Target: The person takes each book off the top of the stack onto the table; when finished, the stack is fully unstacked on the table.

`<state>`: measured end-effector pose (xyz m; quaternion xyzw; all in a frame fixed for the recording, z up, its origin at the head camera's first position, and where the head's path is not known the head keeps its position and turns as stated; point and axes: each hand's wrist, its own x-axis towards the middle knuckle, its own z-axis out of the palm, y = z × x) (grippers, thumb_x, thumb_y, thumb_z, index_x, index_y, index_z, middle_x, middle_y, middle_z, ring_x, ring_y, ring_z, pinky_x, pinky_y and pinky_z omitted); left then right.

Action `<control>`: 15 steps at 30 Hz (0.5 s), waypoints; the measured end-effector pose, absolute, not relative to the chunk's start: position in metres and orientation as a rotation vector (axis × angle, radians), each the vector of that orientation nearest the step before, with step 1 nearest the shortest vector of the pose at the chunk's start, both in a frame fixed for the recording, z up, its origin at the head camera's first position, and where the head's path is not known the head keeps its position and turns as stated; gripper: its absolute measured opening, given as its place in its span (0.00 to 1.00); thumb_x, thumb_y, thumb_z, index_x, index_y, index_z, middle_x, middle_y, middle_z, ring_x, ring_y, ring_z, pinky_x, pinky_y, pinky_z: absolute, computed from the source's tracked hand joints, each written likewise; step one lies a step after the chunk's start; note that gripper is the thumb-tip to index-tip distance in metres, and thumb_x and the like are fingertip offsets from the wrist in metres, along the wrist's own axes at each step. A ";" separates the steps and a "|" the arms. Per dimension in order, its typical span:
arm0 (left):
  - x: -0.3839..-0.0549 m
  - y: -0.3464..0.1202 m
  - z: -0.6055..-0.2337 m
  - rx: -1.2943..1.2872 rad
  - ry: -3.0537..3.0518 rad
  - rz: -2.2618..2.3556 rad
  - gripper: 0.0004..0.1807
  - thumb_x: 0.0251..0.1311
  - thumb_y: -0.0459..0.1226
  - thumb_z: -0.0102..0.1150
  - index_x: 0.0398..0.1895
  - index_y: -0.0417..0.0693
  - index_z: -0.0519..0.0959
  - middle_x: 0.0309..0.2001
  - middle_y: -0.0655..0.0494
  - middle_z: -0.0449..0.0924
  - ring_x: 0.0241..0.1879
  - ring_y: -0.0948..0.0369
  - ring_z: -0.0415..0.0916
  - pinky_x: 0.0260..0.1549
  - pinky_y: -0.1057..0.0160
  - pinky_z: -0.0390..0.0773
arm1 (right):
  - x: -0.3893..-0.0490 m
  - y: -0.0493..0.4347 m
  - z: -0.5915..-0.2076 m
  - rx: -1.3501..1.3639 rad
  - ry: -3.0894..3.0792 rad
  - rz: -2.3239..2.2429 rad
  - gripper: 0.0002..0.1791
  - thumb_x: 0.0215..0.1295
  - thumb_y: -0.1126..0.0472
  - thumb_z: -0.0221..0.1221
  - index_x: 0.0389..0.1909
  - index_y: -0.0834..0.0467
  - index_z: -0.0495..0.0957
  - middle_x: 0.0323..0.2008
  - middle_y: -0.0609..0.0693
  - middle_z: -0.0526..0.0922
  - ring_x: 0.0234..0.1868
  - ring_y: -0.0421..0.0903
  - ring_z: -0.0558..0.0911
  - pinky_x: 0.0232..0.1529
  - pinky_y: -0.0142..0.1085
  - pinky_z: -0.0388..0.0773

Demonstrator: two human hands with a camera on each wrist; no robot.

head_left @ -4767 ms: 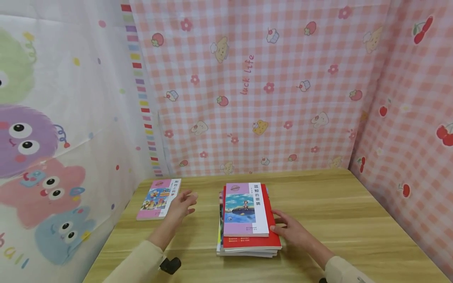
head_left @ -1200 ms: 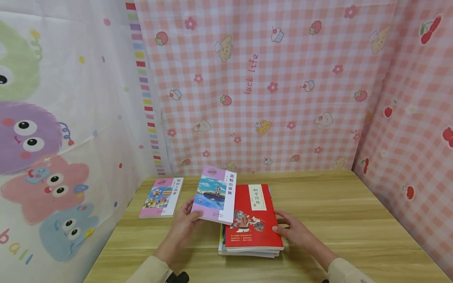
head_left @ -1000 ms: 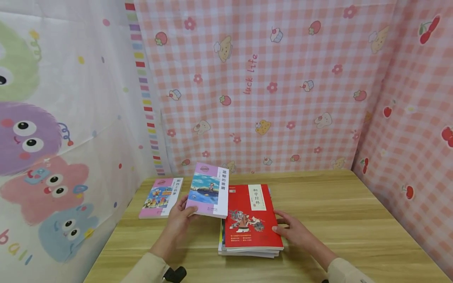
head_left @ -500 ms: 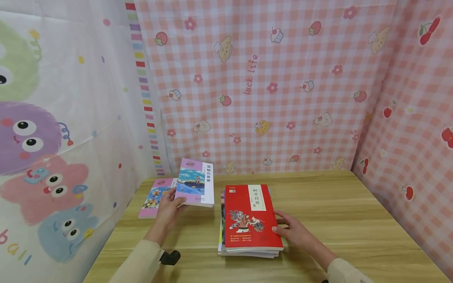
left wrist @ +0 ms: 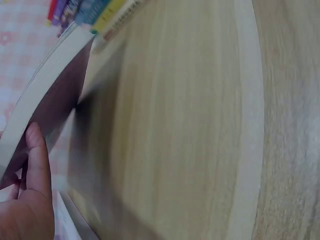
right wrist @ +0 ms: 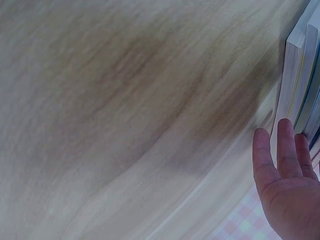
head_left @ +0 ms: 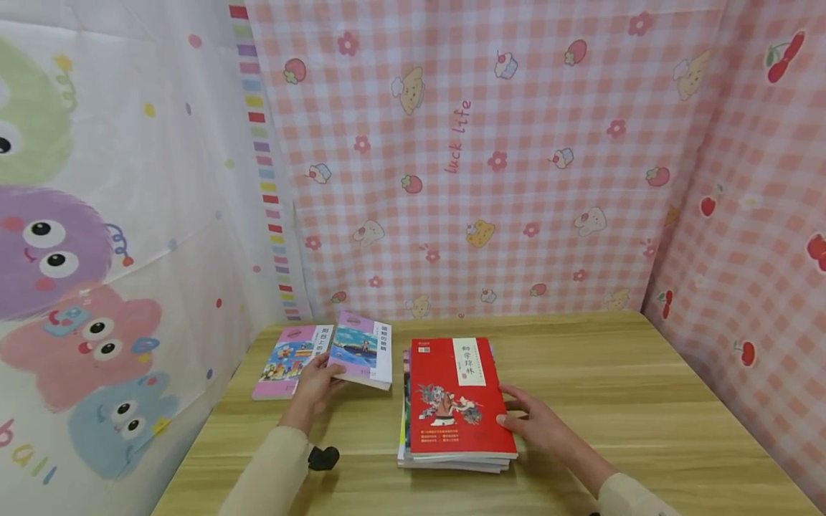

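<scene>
My left hand [head_left: 312, 390] pinches a pink-and-white paperback book [head_left: 355, 352] with a sea picture, thumb over its left edge. In the left wrist view this book [left wrist: 62, 92] is tilted, its underside and a shadow below it showing. Just left of it lies another pink-and-white book [head_left: 284, 365], partly covered by my hand. A red book [head_left: 445, 401] tops the stack in the middle. My right hand [head_left: 538, 426] rests at the stack's right side, thumb at the red cover's edge; in the right wrist view its fingers [right wrist: 286, 150] lie straight along the page edges [right wrist: 295, 70].
The wooden table [head_left: 600, 387] ends at a pink checked curtain [head_left: 503, 201] behind. A white cartoon-print curtain [head_left: 193, 179] closes off the left, and a cherry-print curtain [head_left: 742, 287] the right. Several books lie under the red one.
My left hand took the sea-picture book from the top of the stack, uncovering the red book. It carried the book left and lowered it beside the other pink-and-white book. My right hand stayed put.
</scene>
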<state>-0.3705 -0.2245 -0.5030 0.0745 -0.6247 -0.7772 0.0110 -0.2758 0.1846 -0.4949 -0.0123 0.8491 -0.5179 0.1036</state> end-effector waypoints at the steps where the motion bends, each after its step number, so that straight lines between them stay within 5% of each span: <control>1: -0.371 -0.224 -0.504 0.239 -1.955 -2.416 0.36 0.63 0.21 0.49 0.73 0.25 0.49 0.66 0.28 0.59 0.33 0.64 0.78 0.38 0.62 0.84 | -0.276 0.185 -0.495 -0.036 2.504 -1.528 0.37 0.64 0.55 0.65 0.73 0.53 0.64 0.59 0.59 0.76 0.53 0.55 0.78 0.49 0.50 0.80; 10: -0.375 -0.225 -0.510 0.352 -2.088 -2.272 0.35 0.64 0.20 0.48 0.72 0.19 0.47 0.58 0.21 0.66 0.35 0.58 0.80 0.36 0.61 0.85 | -0.275 0.185 -0.496 -0.026 2.508 -1.527 0.37 0.64 0.56 0.65 0.73 0.53 0.65 0.59 0.59 0.76 0.53 0.54 0.78 0.49 0.49 0.80; 15: -0.378 -0.226 -0.510 0.391 -2.197 -2.157 0.36 0.61 0.21 0.50 0.71 0.19 0.51 0.61 0.20 0.65 0.45 0.49 0.78 0.42 0.58 0.84 | -0.275 0.185 -0.495 -0.005 2.497 -1.527 0.37 0.64 0.56 0.65 0.73 0.52 0.64 0.59 0.58 0.76 0.53 0.55 0.77 0.49 0.48 0.80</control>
